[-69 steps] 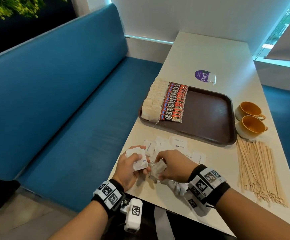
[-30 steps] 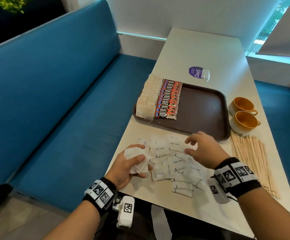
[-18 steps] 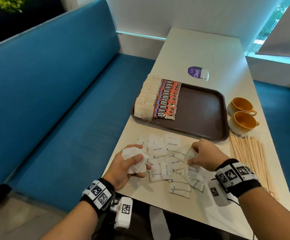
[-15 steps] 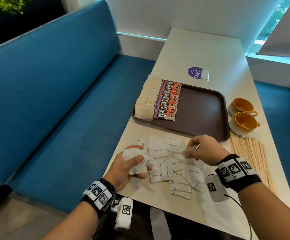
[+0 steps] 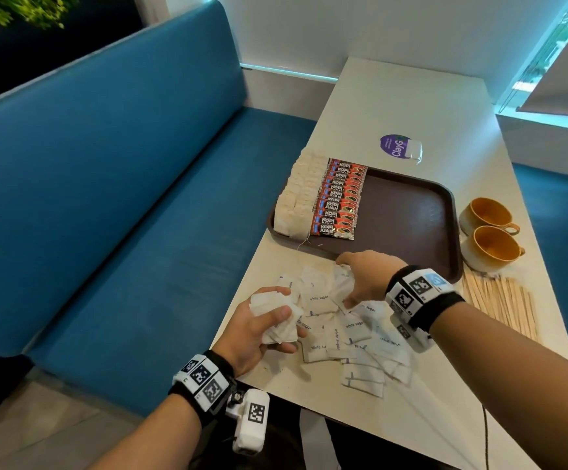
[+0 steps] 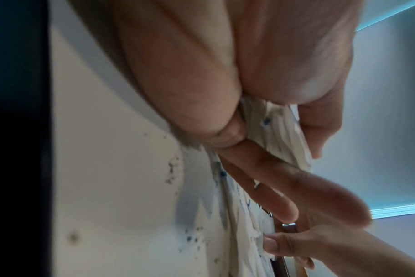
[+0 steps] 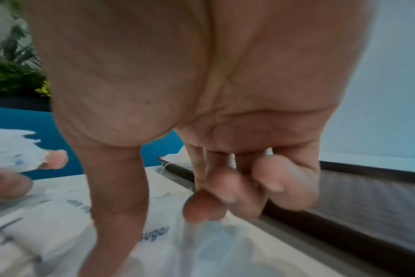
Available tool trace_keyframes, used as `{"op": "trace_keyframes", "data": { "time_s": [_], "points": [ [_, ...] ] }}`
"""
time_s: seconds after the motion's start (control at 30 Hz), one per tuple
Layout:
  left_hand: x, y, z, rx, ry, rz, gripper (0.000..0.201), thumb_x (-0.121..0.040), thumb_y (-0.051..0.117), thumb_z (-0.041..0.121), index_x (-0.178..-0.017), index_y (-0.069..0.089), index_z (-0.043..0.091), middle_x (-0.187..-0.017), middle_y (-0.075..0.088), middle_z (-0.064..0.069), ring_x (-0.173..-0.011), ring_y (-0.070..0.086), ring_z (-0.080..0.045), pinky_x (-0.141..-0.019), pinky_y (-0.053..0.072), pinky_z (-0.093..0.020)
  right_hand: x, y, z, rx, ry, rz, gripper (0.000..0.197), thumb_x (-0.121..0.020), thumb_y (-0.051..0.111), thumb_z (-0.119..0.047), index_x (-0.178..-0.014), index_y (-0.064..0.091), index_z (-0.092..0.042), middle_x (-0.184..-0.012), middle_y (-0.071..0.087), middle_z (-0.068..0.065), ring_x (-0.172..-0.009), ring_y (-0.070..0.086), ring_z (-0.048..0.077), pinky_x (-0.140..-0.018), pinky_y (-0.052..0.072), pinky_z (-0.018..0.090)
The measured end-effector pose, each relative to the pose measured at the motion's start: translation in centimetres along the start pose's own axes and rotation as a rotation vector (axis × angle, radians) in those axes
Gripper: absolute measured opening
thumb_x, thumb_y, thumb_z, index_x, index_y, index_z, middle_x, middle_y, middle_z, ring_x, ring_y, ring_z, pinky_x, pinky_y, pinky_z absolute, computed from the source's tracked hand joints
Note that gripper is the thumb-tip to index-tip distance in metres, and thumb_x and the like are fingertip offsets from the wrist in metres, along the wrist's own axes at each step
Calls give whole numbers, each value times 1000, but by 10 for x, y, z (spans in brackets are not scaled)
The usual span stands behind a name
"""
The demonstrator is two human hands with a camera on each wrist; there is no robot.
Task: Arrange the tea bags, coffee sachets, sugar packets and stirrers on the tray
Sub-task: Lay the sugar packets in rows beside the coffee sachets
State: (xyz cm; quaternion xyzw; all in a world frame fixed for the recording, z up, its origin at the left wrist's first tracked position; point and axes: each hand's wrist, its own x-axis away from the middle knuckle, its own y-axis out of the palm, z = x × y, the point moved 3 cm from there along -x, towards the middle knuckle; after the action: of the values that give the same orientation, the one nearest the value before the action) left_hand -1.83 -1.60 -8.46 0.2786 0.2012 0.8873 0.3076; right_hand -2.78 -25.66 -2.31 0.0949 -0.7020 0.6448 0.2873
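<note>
Nearest me: my left hand [image 5: 262,329] sits at the table's near edge [image 5: 275,378], fingers and thumb curled round a gathered stack of sugar packets [image 5: 277,317]. The left wrist view shows the packet edges fanned between thumb and fingers, so the grip is a clamp across the flats.

Just beyond: loose white sugar packets [image 5: 350,334] scattered on the table, overlapping one another. My right hand [image 5: 365,281] is down on the far part of the scatter, thumb and fingertips touching paper. The right wrist view is blurred; fingers look bent toward the thumb, but I cannot tell whether a packet is pinched yet.

Handling, my judgement: packets are light, thin, soft paper, with contents that probably shift. They will likely slide on each other. Best taken by an edge or corner, then squared into the stack.

Right of the scatter: wooden stirrers [image 5: 499,307] lying loose on the table, not yet moved.

Farther: brown tray [image 5: 411,212], with tea bags [image 5: 296,198] in a row along its left side and coffee sachets [image 5: 340,201] just beside them. The rest of the tray is bare.
</note>
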Motion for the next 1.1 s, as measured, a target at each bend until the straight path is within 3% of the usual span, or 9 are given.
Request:
{"op": "trace_keyframes", "data": {
  "time_s": [0.23,0.33,0.4,0.53,0.67,0.83,0.97,1.03,1.1],
  "points": [
    [1,1,0,0,5,5,54,-83,73,12,-132,53,6,-105,66,-27,-84,73,-45,-48,59,-36,1,2,-3,8,-9,-4,70,-72,88,-47,-129,58,-22,-121,59,-1,-98,57,21,-79,50,33],
    [1,1,1,4,-1,5,54,-83,72,11,-133,52,6,-104,66,-28,-85,72,-45,-49,59,-36,7,8,-1,-15,-63,93,56,-72,87,-47,-118,64,-24,-110,44,-4,-101,43,19,-84,51,34],
    [1,1,0,0,-1,9,55,-83,73,12,-133,52,5,-104,66,-25,-86,72,-47,-50,58,-37,13,14,1,-46,-116,156,47,-76,83,-46,-114,65,-26,-111,44,-6,-105,38,17,-87,49,34],
    [1,2,1,-9,-3,1,56,-83,74,13,-134,52,5,-106,66,-25,-88,72,-47,-51,58,-37,28,18,12,-282,-94,220,19,-82,80,-27,-95,66,-26,-98,62,-8,-95,59,16,-79,51,28],
    [2,5,3,-25,-37,-3,58,-84,76,11,-136,50,7,-108,66,-31,-90,72,-46,-50,58,-36,48,8,33,-551,-20,314,23,-77,88,-28,-93,72,-24,-83,69,-7,-78,64,10,-69,52,25],
    [4,22,9,-71,-71,-25,49,-89,71,24,-134,54,16,-114,71,-21,-96,73,-42,-52,60,-38,83,-6,10,-1161,-230,221,28,-73,90,-14,-94,73,-6,-83,77,10,-66,66,15,-55,50,25],
    [6,44,8,-11,-166,-103,62,-92,49,59,-136,58,16,-128,68,-23,-102,70,-43,-55,61,-38,85,7,-20,-1255,-262,130,40,-66,94,-13,-96,70,-1,-89,74,23,-67,63,22,-55,51,28],
    [6,48,2,49,-220,-128,77,-87,45,71,-139,59,14,-131,65,-26,-110,65,-47,-59,61,-40,83,16,-29,-1235,-241,131,43,-64,96,-14,-97,70,-4,-89,75,21,-65,64,24,-59,54,33],
    [6,47,-3,67,-213,-159,75,-90,50,72,-140,60,17,-134,64,-24,-110,65,-43,-63,62,-41,82,21,-33,-1202,-229,166,42,-63,97,-15,-96,73,-8,-87,76,14,-62,66,22,-60,57,35]
  ]
}}
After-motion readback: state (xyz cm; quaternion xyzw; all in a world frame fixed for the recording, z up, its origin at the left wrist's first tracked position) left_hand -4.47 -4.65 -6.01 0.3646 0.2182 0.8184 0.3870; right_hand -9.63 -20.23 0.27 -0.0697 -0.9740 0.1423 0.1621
